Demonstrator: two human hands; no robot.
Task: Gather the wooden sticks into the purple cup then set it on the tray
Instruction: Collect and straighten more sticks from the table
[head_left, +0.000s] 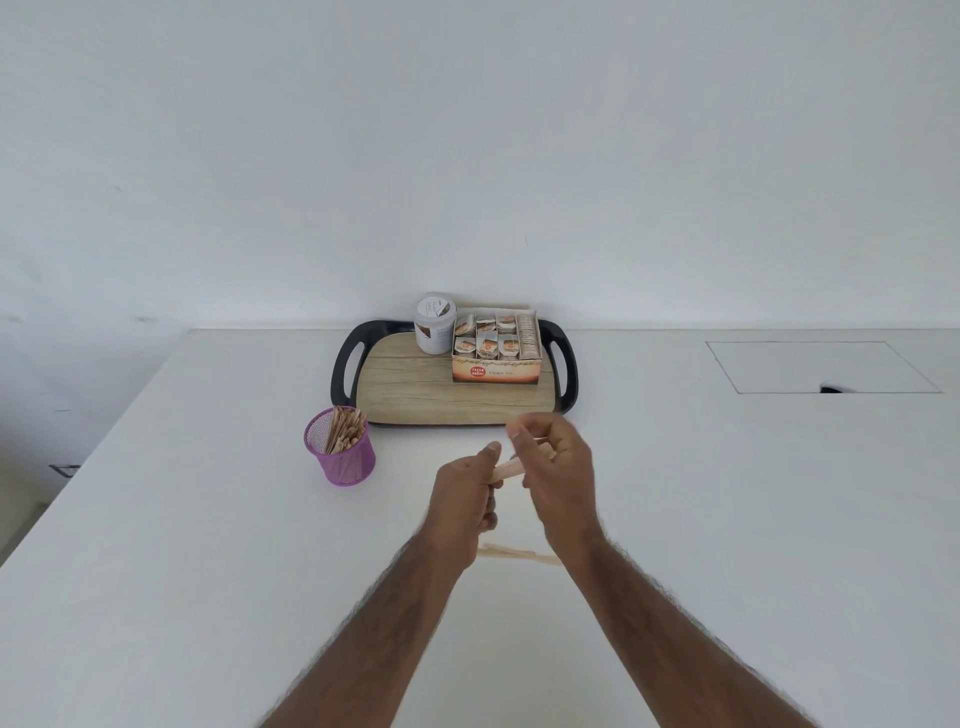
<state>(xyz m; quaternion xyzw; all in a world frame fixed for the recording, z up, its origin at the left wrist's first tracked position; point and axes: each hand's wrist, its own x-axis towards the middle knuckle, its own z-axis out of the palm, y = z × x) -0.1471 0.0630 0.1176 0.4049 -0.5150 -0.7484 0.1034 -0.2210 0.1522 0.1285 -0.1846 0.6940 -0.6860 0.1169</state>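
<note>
On the white bench (208, 519) our purple cup (340, 447) stands forward-left, nearer our left hand (467, 499), while it and our right hand (558, 467) pinch wooden sticks (511, 470) held crosswise between them.

White jar (435, 323) just beside tea-bag box (496, 361); hatch (821, 366) in white table (208, 519).

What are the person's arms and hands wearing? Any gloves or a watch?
Nothing. The left hand and right hand are bare: no gloves, no rings showing. The left forearm and right forearm are bare and hairy: no sleeves, watch or bracelet in view.
</note>
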